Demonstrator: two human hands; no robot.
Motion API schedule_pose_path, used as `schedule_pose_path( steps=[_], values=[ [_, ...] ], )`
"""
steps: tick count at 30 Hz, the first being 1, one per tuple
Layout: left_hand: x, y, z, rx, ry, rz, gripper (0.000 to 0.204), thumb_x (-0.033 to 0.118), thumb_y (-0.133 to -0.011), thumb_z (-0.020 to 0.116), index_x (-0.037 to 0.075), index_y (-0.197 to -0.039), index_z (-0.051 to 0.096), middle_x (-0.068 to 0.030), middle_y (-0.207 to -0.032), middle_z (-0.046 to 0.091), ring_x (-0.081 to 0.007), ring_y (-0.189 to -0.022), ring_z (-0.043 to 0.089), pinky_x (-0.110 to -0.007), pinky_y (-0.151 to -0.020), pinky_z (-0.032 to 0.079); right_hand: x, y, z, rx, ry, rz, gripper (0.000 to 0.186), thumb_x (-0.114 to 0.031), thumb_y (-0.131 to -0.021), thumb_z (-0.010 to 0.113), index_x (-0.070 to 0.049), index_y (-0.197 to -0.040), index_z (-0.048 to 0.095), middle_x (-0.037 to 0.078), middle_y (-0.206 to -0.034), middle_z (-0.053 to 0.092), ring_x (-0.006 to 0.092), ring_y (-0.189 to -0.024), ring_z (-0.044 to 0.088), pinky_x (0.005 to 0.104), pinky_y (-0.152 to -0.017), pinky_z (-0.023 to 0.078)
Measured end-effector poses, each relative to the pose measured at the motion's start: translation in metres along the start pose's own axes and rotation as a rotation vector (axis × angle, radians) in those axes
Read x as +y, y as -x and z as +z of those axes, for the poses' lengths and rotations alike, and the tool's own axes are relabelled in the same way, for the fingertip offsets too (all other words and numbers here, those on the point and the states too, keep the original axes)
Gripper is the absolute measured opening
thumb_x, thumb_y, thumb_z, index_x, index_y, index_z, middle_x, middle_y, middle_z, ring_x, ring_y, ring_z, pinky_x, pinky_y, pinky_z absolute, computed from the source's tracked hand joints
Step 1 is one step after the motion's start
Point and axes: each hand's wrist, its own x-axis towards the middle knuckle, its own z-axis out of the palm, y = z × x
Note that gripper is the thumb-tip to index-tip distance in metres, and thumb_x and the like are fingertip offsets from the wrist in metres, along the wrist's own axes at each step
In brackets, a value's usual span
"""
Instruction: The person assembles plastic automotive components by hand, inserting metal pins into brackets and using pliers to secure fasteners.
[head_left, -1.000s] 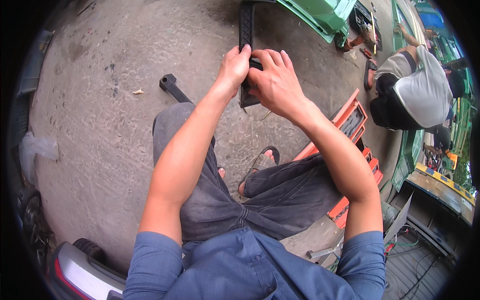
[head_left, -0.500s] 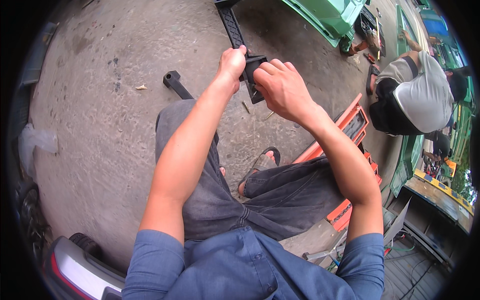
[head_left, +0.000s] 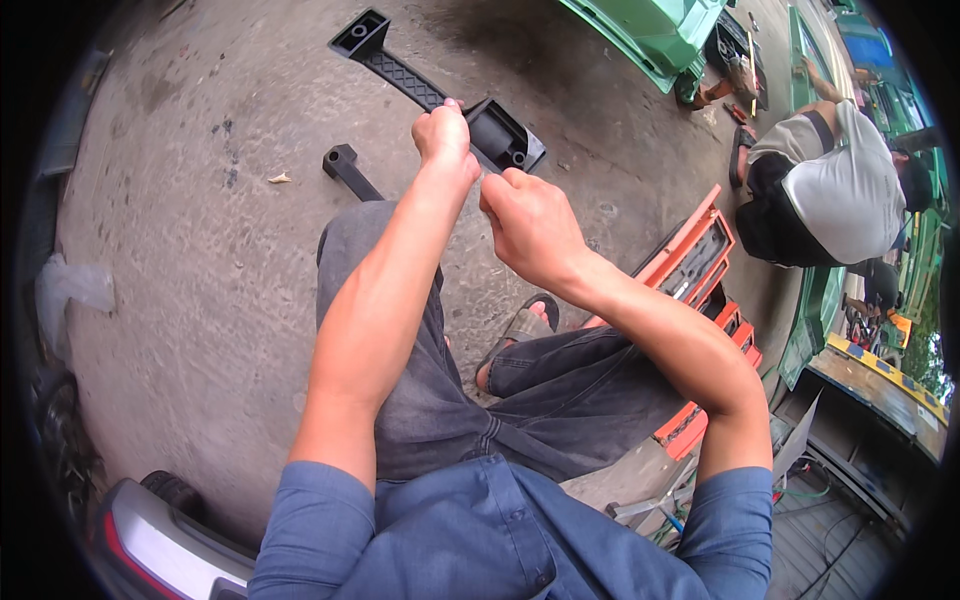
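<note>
Rough concrete floor (head_left: 200,310); left fingers (head_left: 452,106) grip lattice-ribbed black bracket (head_left: 422,93), seemingly plastic

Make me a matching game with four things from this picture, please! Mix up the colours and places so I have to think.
Things:
1. Lattice-ribbed bracket
2. Toolbox
3. Plastic bag
4. Button-up shirt

Clues:
A. Orange, by the right side of the person sitting
B. Blue, with rolled or short sleeves
C. Black, gripped by the left hand
D. Whitish and see-through, near the picture's left edge

Right pairs: 1-C, 2-A, 3-D, 4-B
</note>
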Motion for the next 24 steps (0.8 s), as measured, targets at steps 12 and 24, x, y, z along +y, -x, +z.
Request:
schedule_pose_path(
  steps=[12, 24],
  values=[
    [0.009, -0.038, -0.027, -0.437, 0.488, -0.442, 0.015, 0.015, -0.104, 0.052, 0.008, -0.097, 0.063, -0.0021, -0.084, 0.068, -0.0184, -0.075, 0.07, -0.043, -0.082, 0.06, 0.024, 0.016, -0.001, 0.023, 0.566, -0.361, 0.013, -0.017, -0.072, 0.063, -0.014, -0.07, 0.051, 0.002, -0.072, 0.047, 0.0153, -0.067, 0.057, 0.0316, -0.057, 0.046],
    [0.052, -0.032, -0.036, -1.065, 0.698, -0.46, 0.037, 0.019, -0.102, 0.043, -0.004, -0.124, 0.062, -0.0208, -0.127, 0.065, -0.0357, -0.122, 0.06, -0.051, -0.111, 0.045, 0.025, -0.006, -0.057, 0.384, -0.455, 0.123, 0.027, -0.012, -0.083, 0.073, -0.005, -0.106, 0.061, 0.008, -0.086, 0.072, 0.0179, -0.072, 0.071, 0.0298, -0.064, 0.055]
  ],
)
